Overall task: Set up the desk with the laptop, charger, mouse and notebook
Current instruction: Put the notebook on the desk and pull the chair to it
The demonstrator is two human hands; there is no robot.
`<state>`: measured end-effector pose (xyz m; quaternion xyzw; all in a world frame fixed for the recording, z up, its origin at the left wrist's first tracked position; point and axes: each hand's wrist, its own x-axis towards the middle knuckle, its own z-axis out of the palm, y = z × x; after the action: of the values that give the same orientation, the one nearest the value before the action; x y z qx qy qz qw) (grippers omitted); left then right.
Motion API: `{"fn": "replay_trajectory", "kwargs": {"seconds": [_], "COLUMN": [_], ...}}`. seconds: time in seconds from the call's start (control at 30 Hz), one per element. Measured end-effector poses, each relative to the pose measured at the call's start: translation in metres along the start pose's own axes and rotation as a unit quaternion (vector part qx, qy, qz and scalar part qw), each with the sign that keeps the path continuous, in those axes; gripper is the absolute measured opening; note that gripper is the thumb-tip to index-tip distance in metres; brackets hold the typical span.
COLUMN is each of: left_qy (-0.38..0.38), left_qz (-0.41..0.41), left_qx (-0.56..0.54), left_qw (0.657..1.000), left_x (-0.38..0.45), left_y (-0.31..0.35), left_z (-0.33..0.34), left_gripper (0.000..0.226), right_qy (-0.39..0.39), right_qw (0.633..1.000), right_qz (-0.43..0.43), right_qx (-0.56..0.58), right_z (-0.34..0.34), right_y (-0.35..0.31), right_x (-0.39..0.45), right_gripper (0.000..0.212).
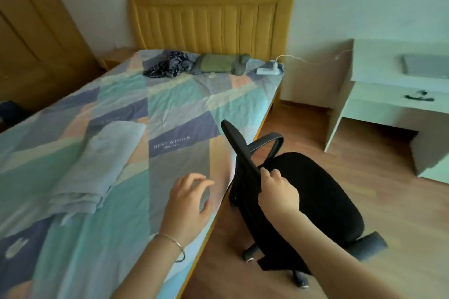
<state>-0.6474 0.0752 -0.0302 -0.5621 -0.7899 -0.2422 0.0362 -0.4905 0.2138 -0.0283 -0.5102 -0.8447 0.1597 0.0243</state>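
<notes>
Bed: big bed with a patchwork sheet in teal, purple and peach [170, 104] and a mustard-yellow padded headboard [209, 24], filling everything to the left of both hands.
Desk: white desk with a drawer front [379, 94], well off to the upper right of the right hand, against the wall.
Chair: black swivel office chair with a fabric seat [315, 192] — parked right beside the bed edge, its backrest [240, 150] tilted toward the bed and one armrest loop sticking up just beyond the right hand.
Folded cloth: pale blue folded blanket [97, 165] lying on the bed, left of the left hand.
Laptop: flat grey closed laptop [425, 64] lying on the desk top, far from both hands, a bit blurry.
Pillow stuff: olive-green cushion [218, 63] and a dark patterned crumpled fabric [167, 64] up by the headboard, well beyond the left hand.
Charger: white power strip with a white cable [268, 69] on the bed's far corner — the cable runs toward the desk.
Right hand [279, 189]: fingers curled round the edge of the chair's backrest, gripping it.
Left hand [189, 199]: hovering over the bed edge, fingers spread and relaxed, holding nothing, with a thin gold bangle [173, 243] at the wrist.
Dark bits: small dark items on the desk drawer shelf [419, 97], can't tell what they are.
</notes>
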Motion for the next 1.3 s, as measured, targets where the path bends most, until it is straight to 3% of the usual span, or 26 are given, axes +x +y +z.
{"fn": "replay_trajectory", "kwargs": {"seconds": [0.2, 0.37, 0.5, 0.67, 0.77, 1.0, 1.3], "left_qy": [-0.038, -0.072, -0.095, -0.123, -0.115, -0.087, -0.132], "left_qz": [0.049, 0.068, 0.122, 0.131, 0.127, 0.133, 0.149], "left_qx": [-0.009, -0.008, 0.066, 0.091, 0.068, 0.053, 0.041], "left_qw": [0.998, 0.995, 0.986, 0.98, 0.983, 0.986, 0.979], "left_x": [0.039, 0.048, 0.051, 0.049, 0.044, 0.053, 0.09], "left_y": [0.023, 0.058, 0.08, 0.089, 0.095, 0.118, 0.163], "left_z": [0.014, 0.03, 0.048, 0.075, 0.089, 0.11, 0.14], "left_gripper": [0.03, 0.05, 0.06, 0.04, 0.03, 0.034, 0.031], "right_qy": [-0.006, 0.007, 0.016, 0.048, 0.116, 0.193, 0.204], "right_qw": [1.0, 1.0, 0.999, 0.997, 0.993, 0.981, 0.979], "right_qz": [0.014, 0.002, -0.031, -0.036, -0.031, -0.028, -0.005], "right_qx": [0.0, 0.004, -0.001, 0.046, -0.01, -0.012, 0.0], "right_z": [-0.003, -0.005, -0.007, -0.011, -0.003, -0.002, -0.015], "right_y": [0.017, 0.062, 0.115, 0.169, 0.188, 0.216, 0.262], "right_x": [-0.008, -0.025, -0.046, -0.062, -0.063, -0.056, -0.045], "right_gripper": [0.026, 0.036, 0.048, 0.042, 0.039, 0.028, 0.028]}}
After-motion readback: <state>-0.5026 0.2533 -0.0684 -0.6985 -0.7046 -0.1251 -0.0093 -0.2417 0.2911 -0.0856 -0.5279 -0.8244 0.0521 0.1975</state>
